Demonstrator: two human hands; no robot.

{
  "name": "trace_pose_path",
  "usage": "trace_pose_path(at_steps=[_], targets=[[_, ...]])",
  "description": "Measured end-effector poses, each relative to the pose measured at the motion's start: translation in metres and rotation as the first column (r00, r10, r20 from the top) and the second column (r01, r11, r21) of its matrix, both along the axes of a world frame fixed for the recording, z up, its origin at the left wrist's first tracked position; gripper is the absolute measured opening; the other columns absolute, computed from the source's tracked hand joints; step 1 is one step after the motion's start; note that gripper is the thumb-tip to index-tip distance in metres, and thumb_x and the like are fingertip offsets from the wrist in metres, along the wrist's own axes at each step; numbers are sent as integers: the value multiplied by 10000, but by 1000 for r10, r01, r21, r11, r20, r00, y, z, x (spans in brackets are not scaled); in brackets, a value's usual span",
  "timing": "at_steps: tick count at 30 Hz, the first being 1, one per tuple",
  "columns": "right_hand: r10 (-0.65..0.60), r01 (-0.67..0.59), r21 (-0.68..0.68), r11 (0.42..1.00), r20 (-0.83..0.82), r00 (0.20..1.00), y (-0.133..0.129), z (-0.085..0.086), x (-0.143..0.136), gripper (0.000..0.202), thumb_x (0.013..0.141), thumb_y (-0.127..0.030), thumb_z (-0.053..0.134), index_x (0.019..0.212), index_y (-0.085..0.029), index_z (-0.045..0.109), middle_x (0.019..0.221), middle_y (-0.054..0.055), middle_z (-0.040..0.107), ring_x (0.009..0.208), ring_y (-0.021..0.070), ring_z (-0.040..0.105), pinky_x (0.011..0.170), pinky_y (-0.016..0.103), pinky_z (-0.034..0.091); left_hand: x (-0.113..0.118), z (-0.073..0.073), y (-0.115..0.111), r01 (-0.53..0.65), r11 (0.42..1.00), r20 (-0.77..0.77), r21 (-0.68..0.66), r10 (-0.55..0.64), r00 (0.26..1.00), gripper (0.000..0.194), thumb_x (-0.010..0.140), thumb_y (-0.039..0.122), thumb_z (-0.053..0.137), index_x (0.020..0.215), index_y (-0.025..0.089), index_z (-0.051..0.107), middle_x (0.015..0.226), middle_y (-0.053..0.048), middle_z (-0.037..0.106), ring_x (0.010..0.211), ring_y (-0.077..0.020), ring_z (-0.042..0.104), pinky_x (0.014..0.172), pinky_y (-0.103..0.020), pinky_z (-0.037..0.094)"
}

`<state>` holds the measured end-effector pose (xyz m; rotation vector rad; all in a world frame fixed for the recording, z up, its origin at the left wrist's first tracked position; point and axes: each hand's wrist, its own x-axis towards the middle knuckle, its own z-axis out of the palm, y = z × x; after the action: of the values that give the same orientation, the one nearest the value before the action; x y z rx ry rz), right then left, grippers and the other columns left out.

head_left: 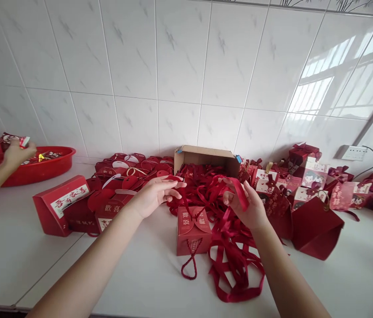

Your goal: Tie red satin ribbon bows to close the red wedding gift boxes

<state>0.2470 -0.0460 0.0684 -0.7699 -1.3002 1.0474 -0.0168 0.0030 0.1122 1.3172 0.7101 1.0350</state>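
Observation:
A small red gift box (186, 234) with white lettering stands on the table between my hands. A dark red cord loop (189, 269) hangs from its front. My left hand (156, 196) is up to the left of the box, pinching a red ribbon (184, 196) that runs down toward the box's top. Above and to the right, my right hand (247, 205) holds a length of red ribbon (241, 194) between thumb and fingers. Whether both hands hold the same strip, I cannot tell. A heap of loose red ribbon (235, 265) lies beside the box, partly under my right hand.
Ribbon spills from a cardboard box (206, 152) by the tiled wall. Red gift boxes (62, 205) crowd the left; more boxes with bows (317, 227) stand right. At far left, another person's hand (19, 152) holds packets over a red basin (57, 161). A socket (353, 153) is on the wall.

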Motion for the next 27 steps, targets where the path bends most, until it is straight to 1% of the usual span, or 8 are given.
trace_pose_path(at_steps=[3, 5, 9, 14, 19, 24, 26, 27], targets=[[-42, 39, 69, 997, 48, 998, 0, 17, -7, 535, 869, -626, 350, 1120, -244, 628, 698, 57, 564, 652, 218, 502, 659, 353, 417, 14, 6, 0, -46, 996, -29, 78, 48, 998, 226, 713, 332, 733, 702, 146, 605, 614, 8, 600, 463, -72, 481, 485, -209, 329], [-44, 39, 114, 993, 47, 998, -1, 28, -13, 545, 867, -633, 356, 1109, -235, 638, 689, 54, 567, 652, 212, 517, 646, 342, 419, 21, 10, -1, -82, 986, -30, 144, 87, 996, 247, 720, 348, 735, 667, 147, 601, 519, 50, 488, 440, -51, 387, 472, -202, 287], [-5, 0, 139, 990, 34, 999, -1, 46, -23, 610, 847, -664, 369, 1174, -210, 613, 697, 58, 582, 664, 198, 541, 653, 328, 436, 30, 13, -4, -156, 956, -20, 250, 166, 986, 210, 720, 351, 740, 728, 159, 657, 509, 64, 412, 474, -55, 329, 477, -204, 257], [-55, 48, 189, 981, 33, 998, 2, 59, -26, 632, 839, -644, 385, 1258, -202, 556, 1002, 97, 618, 706, 170, 539, 643, 304, 425, 35, 13, -10, -192, 939, -21, 285, 207, 978, 228, 714, 375, 732, 698, 163, 649, 494, 62, 392, 480, -71, 326, 472, -219, 248], [-65, 54, 207, 977, 45, 997, 5, 60, -27, 617, 845, -628, 406, 1251, -196, 578, 879, 79, 633, 701, 166, 540, 627, 294, 416, 35, 14, -12, -197, 932, -34, 304, 217, 976, 253, 695, 399, 734, 713, 161, 652, 554, 52, 438, 520, -77, 367, 510, -218, 295], [-97, 90, 279, 956, 11, 995, 3, 52, -20, 408, 839, -527, 541, 1086, -229, 669, 1042, 70, 639, 833, 173, 567, 707, 291, 445, 31, 7, -6, -108, 949, -121, 295, 150, 981, 330, 789, 511, 586, 761, 184, 550, 748, 0, 578, 670, -126, 536, 659, -246, 434], [-101, 96, 258, 961, 4, 995, -1, 47, -13, 272, 805, -447, 637, 935, -212, 680, 908, 53, 647, 806, 168, 579, 734, 295, 453, 27, 0, -4, -48, 958, -213, 284, 112, 971, 373, 828, 554, 505, 731, 193, 502, 674, 11, 545, 588, -130, 520, 606, -259, 430], [-98, 93, 229, 969, 10, 995, -3, 44, -10, 223, 785, -413, 676, 867, -207, 655, 794, 29, 626, 723, 151, 574, 699, 291, 458, 25, -5, -4, -25, 957, -267, 288, 105, 958, 370, 815, 555, 529, 730, 195, 503, 643, 20, 527, 555, -128, 499, 575, -252, 410]])
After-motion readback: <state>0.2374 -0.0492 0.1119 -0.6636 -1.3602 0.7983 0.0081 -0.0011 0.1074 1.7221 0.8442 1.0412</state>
